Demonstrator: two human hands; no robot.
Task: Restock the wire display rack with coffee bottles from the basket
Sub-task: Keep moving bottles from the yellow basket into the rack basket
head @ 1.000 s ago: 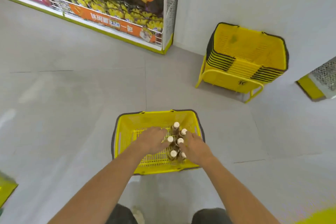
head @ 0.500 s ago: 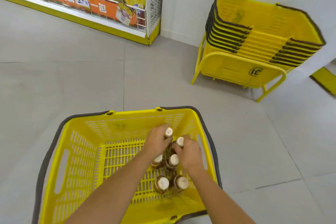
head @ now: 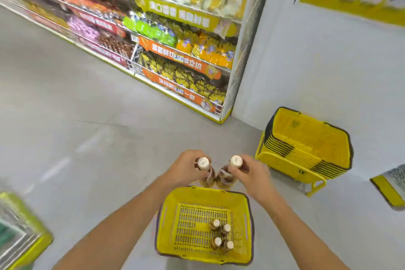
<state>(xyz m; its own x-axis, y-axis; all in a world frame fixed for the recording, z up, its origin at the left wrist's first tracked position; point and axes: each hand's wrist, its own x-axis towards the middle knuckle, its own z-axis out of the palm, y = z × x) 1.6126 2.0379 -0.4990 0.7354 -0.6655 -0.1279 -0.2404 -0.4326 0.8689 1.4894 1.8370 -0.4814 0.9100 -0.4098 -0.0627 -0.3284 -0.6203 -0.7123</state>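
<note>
The basket (head: 203,221) is coloured yellow, slotted in a grid, and rimmed in dark grey. The bottles (head: 220,234) are brown with white caps. The floor (head: 65,105) is grey. Orange banners (head: 179,59) are lettered white.

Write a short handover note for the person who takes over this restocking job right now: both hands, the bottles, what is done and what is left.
Left hand: closed around one coffee bottle, held upright above the floor.
Right hand: closed around a second bottle, close beside the first.
Basket: on the floor below the hands, with four bottles standing in its right half.
Done: two bottles lifted out of the basket.
Left: place these two on the wire display rack, which I cannot identify with certainty in this view, then return for the other four.
</note>
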